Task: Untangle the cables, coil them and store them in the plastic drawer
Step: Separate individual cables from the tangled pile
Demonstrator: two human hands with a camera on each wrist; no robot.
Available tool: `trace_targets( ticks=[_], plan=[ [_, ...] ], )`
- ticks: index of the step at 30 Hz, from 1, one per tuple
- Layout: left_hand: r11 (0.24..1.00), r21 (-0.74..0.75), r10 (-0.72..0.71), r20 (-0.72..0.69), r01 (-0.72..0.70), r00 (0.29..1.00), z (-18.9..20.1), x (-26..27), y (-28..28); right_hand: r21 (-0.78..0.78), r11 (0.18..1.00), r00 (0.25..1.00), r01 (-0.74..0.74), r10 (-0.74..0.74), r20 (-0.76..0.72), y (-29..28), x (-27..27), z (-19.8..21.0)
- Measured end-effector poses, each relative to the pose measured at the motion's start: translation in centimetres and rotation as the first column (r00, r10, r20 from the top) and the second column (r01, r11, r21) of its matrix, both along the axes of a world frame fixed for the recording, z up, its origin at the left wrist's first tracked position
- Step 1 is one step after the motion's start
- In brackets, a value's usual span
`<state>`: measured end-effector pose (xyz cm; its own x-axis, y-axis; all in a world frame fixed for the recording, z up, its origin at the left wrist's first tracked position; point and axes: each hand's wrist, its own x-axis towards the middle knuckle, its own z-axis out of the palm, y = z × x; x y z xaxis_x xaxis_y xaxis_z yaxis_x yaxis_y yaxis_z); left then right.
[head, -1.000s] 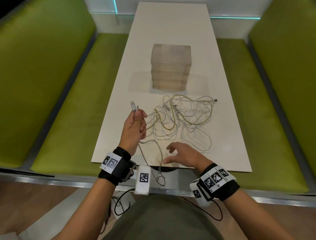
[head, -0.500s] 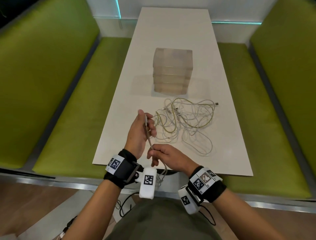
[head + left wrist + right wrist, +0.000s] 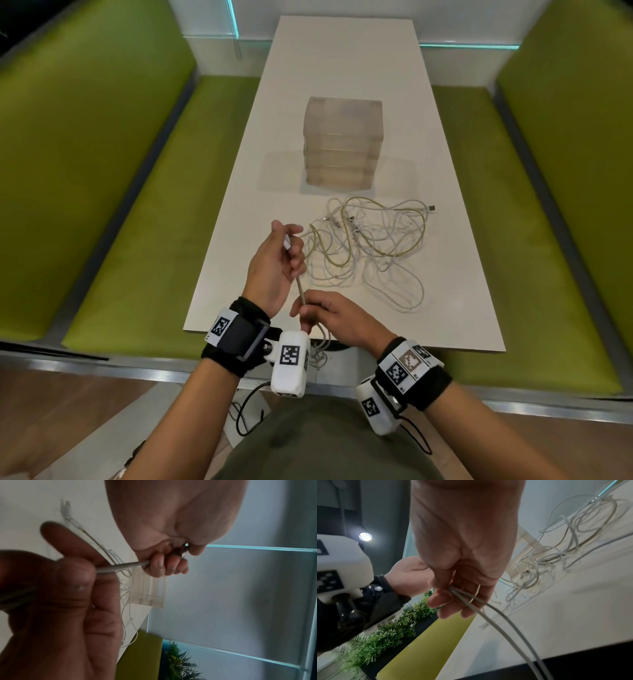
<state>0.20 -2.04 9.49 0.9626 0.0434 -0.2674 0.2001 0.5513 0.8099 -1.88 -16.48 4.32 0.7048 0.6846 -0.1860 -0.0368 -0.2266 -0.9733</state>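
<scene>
A tangle of white and yellowish cables (image 3: 371, 245) lies on the white table (image 3: 342, 61), in front of the translucent plastic drawer unit (image 3: 344, 144). My left hand (image 3: 291, 246) is raised over the table's near left part and grips the plug end of one grey-white cable (image 3: 123, 566). Just below it, my right hand (image 3: 303, 306) pinches the same cable, stretched short between the hands. In the right wrist view two strands (image 3: 489, 609) run out of the right hand's fingers (image 3: 450, 600) toward the table's near edge. The drawers look closed.
Green bench seats (image 3: 137, 222) flank the table on both sides. Some cable hangs over the table's near edge (image 3: 322, 346). A loose USB plug (image 3: 432, 207) sticks out at the tangle's far right. Green plants (image 3: 388, 631) stand beyond the bench.
My right hand lifted off the table and took hold of the cable just under the left hand. The left hand drew nearer and tilted the plug end back.
</scene>
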Motion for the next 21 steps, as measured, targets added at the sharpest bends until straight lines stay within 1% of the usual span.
trace_targets(
  ticks=[2, 4, 6, 7, 8, 10, 12, 14, 16, 18, 21],
  plan=[
    [0.996, 0.060, -0.063, 0.003, 0.063, 0.998, -0.4, -0.1, 0.0, -0.001, 0.998, 0.998, 0.061, -0.061, 0.027, 0.1, 0.1, -0.2],
    [0.971, 0.179, -0.159, -0.023, 0.161, 0.987, -1.1, -0.6, 0.1, -0.002, 0.994, 0.993, 0.108, -0.108, 0.037, 0.1, 0.2, -0.4],
    [0.932, 0.283, -0.222, -0.050, 0.227, 0.974, -1.6, -1.2, 0.2, -0.019, 0.997, 0.997, 0.079, -0.078, 0.022, 0.1, 0.3, -0.4],
    [0.927, 0.295, -0.224, -0.058, 0.231, 0.973, -1.8, -1.4, 0.2, -0.035, 0.998, 0.999, 0.054, -0.054, -0.001, 0.2, 0.3, -0.5],
    [0.934, 0.282, -0.211, -0.064, 0.220, 0.975, -1.9, -1.4, 0.3, -0.057, 0.998, 0.999, 0.035, -0.036, -0.023, 0.2, 0.3, -0.6],
    [0.957, 0.239, -0.152, -0.070, 0.164, 0.986, -1.7, -1.1, 0.3, -0.148, 0.989, 1.000, 0.005, -0.009, -0.030, 0.2, 0.2, -1.3],
    [0.978, 0.198, -0.049, -0.061, 0.060, 0.997, -1.2, -0.5, 0.6, -0.246, 0.968, 0.998, -0.047, 0.036, -0.050, -0.1, -0.2, -2.3],
    [0.990, 0.132, 0.048, -0.055, -0.040, 0.997, -0.7, 0.2, 1.6, -0.269, 0.962, 0.996, -0.047, 0.023, -0.090, -0.4, -0.8, -3.3],
    [0.991, 0.082, 0.107, -0.062, -0.102, 0.992, -0.5, 0.7, 2.6, -0.249, 0.968, 0.995, -0.014, -0.010, -0.094, -0.9, -0.9, -3.8],
    [0.992, 0.071, 0.114, -0.066, -0.109, 0.991, -0.5, 0.9, 3.1, -0.229, 0.973, 0.996, -0.017, -0.005, -0.094, -1.0, -0.9, -3.8],
    [0.994, 0.104, 0.032, -0.054, -0.026, 0.998, -0.4, 0.9, 2.8, -0.241, 0.969, 0.990, -0.056, 0.023, -0.139, -1.0, -0.8, -3.8]
  ],
)
